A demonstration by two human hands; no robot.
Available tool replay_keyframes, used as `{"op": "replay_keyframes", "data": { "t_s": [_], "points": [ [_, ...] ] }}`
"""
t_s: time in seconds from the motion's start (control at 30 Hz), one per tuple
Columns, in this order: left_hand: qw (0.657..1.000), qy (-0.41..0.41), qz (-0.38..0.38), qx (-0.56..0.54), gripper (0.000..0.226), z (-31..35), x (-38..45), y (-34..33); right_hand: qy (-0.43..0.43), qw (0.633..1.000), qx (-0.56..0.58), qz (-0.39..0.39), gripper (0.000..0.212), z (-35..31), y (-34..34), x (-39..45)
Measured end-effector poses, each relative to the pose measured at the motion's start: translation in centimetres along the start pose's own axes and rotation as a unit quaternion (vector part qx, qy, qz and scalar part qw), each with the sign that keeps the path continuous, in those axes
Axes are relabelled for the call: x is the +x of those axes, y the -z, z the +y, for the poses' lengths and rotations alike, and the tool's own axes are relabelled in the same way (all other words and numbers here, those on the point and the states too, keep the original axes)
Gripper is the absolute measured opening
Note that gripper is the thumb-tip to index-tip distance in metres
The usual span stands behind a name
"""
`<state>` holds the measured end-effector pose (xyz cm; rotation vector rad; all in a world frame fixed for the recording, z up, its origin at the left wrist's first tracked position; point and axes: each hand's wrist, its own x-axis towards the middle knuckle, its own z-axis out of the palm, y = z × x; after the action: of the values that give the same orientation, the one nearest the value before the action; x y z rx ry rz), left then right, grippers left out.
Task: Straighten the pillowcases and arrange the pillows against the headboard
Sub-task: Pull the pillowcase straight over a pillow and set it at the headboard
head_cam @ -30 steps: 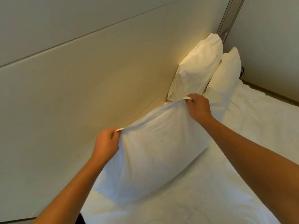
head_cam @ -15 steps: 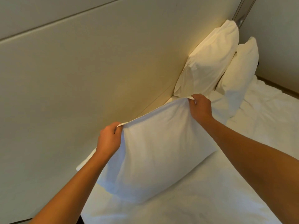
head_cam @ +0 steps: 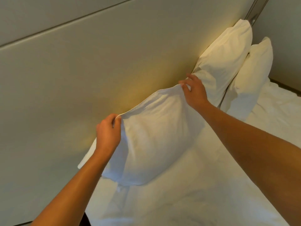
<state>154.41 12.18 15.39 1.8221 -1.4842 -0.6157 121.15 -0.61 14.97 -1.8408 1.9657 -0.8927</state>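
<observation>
Your left hand (head_cam: 108,133) and right hand (head_cam: 194,92) pinch the white pillow's (head_cam: 156,137) top edge, fingers curled, pillow upright against the headboard (head_cam: 81,75) beside 2 others on the bed (head_cam: 203,193).

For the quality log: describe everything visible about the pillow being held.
The held pillow is plump, in a white, faintly creased cotton-like case. It stands tilted against the beige headboard, its lower edge on the white bed sheet. The left hand grips one top corner; the right hand pinches the other. The hem between them sags.
</observation>
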Motion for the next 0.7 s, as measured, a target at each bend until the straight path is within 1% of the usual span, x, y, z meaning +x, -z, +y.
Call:
{"op": "replay_keyframes", "data": {
  "t_s": [0.03, 0.07, 0.1, 0.13, 0.17, 0.23, 0.27, 0.33, 0.4, 0.57, 0.7],
  "points": [
    [1.0, -0.007, -0.002, 0.013, 0.017, -0.2, -0.7, -0.5, 0.015, 0.999, -0.036, -0.021, 0.041, 0.3, -0.8, -0.8],
    [0.999, -0.016, -0.01, 0.04, 0.025, -0.3, -1.6, -1.0, 0.019, 0.997, -0.062, -0.042, 0.046, 0.6, -1.8, -2.1],
    [0.997, -0.039, -0.027, 0.065, 0.041, -0.6, -2.5, -1.7, 0.007, 0.995, -0.074, -0.064, 0.051, 1.0, -2.8, -3.7],
    [0.993, -0.065, -0.042, 0.092, 0.052, -0.9, -3.5, -2.4, -0.013, 0.994, -0.074, -0.084, 0.056, 1.5, -3.9, -5.6],
    [0.986, -0.095, -0.055, 0.122, 0.057, -1.2, -4.4, -3.0, -0.035, 0.992, -0.066, -0.102, 0.059, 2.1, -5.1, -7.6],
    [0.964, -0.151, -0.099, 0.196, 0.059, -2.1, -6.0, -4.2, -0.072, 0.986, -0.052, -0.141, 0.063, 3.0, -7.3, -11.4],
    [0.949, -0.166, -0.13, 0.235, 0.059, -2.7, -6.6, -4.7, -0.087, 0.981, -0.05, -0.164, 0.065, 3.3, -8.2, -13.1],
    [0.916, -0.177, -0.183, 0.308, 0.061, -4.0, -7.3, -5.3, -0.104, 0.972, -0.042, -0.205, 0.068, 3.5, -9.5, -15.6],
    [0.894, -0.185, -0.207, 0.353, 0.062, -5.1, -7.5, -5.4, -0.105, 0.966, -0.037, -0.232, 0.071, 3.4, -10.2, -17.1],
    [0.895, -0.196, -0.213, 0.338, 0.059, -6.2, -6.8, -4.8, -0.107, 0.951, -0.045, -0.287, 0.073, 2.1, -10.1, -17.8],
    [0.893, -0.188, -0.235, 0.335, 0.057, -5.8, -6.8, -5.2, -0.149, 0.946, -0.042, -0.286, 0.064, 1.8, -8.5, -19.8]
  ]
}}
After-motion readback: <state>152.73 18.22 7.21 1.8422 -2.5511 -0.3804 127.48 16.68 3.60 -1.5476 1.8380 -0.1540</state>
